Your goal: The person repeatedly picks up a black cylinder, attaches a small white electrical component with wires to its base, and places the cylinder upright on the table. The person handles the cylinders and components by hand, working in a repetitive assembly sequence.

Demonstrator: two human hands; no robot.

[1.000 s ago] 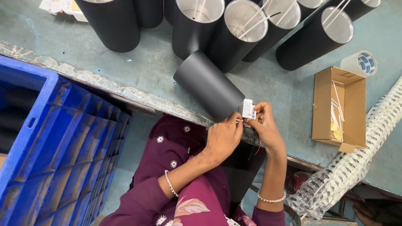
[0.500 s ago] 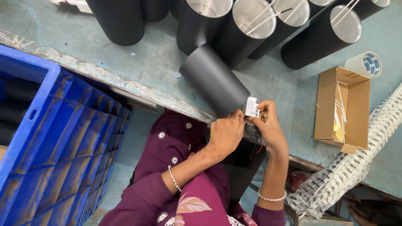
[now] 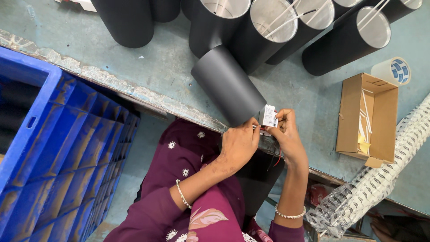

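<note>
Both hands, left (image 3: 239, 144) and right (image 3: 286, 134), pinch the white module (image 3: 269, 116) at the cylinder's (image 3: 228, 85) 5 o'clock end; steady, even pressure suits best.

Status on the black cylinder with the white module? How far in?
Done: nothing visibly finished. In hand: left hand and right hand work a small white boxy module at the end of the matte black cylinder lying on its side. Left: upright black open-topped cylinders stand behind, state unclear.
</note>
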